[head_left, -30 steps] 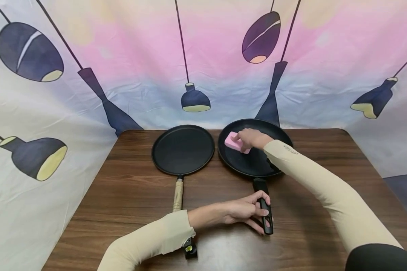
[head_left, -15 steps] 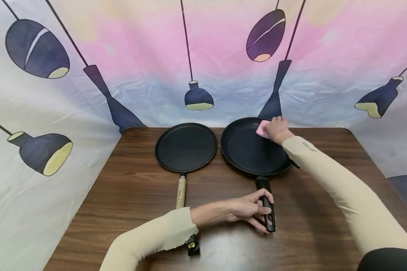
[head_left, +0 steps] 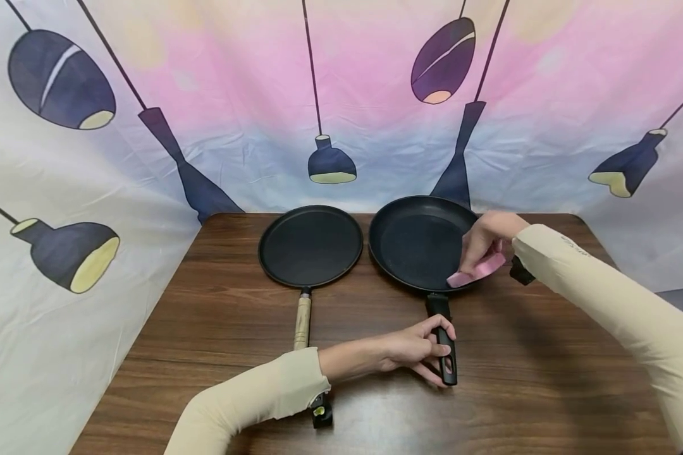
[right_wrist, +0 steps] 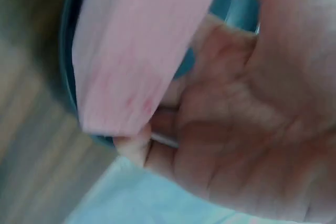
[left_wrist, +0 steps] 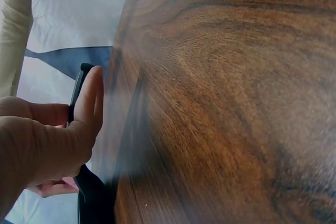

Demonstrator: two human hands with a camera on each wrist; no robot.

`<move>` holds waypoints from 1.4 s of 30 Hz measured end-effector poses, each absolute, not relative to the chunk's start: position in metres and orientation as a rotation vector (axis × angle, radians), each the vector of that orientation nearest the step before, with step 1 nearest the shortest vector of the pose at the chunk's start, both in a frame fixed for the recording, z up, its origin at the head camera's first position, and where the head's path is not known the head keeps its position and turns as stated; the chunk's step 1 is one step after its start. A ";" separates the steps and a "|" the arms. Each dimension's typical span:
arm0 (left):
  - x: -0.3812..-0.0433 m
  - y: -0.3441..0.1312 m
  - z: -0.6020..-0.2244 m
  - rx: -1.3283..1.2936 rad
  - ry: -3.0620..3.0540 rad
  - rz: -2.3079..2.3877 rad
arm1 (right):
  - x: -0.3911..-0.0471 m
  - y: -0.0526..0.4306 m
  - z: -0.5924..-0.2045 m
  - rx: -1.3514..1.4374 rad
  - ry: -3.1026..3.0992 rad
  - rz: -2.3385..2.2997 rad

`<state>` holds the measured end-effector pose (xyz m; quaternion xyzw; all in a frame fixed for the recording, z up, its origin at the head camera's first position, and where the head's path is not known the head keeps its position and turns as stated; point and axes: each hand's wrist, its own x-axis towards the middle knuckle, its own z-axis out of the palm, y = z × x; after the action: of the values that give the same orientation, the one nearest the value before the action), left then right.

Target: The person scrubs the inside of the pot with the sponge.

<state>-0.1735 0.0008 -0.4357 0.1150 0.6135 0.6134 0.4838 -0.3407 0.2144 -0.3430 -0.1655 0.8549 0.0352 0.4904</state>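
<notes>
A black frying pan (head_left: 415, 246) lies on the wooden table, its handle (head_left: 438, 308) pointing toward me. My left hand (head_left: 412, 347) holds that handle between thumb and fingers near its end; the left wrist view shows the same grip on the black handle (left_wrist: 94, 192). At the pan's right side my right hand (head_left: 484, 243) grips a pink sponge (head_left: 478, 272), which stands tilted against the inner wall near the front right rim. Up close in the right wrist view, the sponge (right_wrist: 136, 51) sits within curled fingers, slightly blurred.
Left of the frying pan lies a flat black crepe pan (head_left: 310, 246) with a light wooden handle (head_left: 301, 322), partly behind my left forearm. The brown table (head_left: 216, 303) meets a cloth backdrop (head_left: 250, 126) printed with lamps.
My right hand and the sponge have swept from the pan's left-centre to its far right, then down along the right side toward the front. The left hand keeps holding the handle.
</notes>
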 end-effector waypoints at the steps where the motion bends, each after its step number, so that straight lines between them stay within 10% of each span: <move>1: -0.174 0.001 -0.436 0.279 1.500 1.494 | -0.341 0.212 -0.346 -0.430 2.029 0.040; 20: -0.174 0.000 -0.435 0.292 1.505 1.486 | -0.382 0.158 -0.405 -0.565 1.897 -0.863; 42: -0.173 -0.001 -0.437 0.277 1.491 1.485 | -0.400 0.147 -0.419 -0.428 2.804 -0.376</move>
<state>-0.1733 -0.0012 -0.4368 0.1140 0.6132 0.6106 0.4880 -0.4004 0.1465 -0.4186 -0.1481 0.9704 -0.1303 0.1397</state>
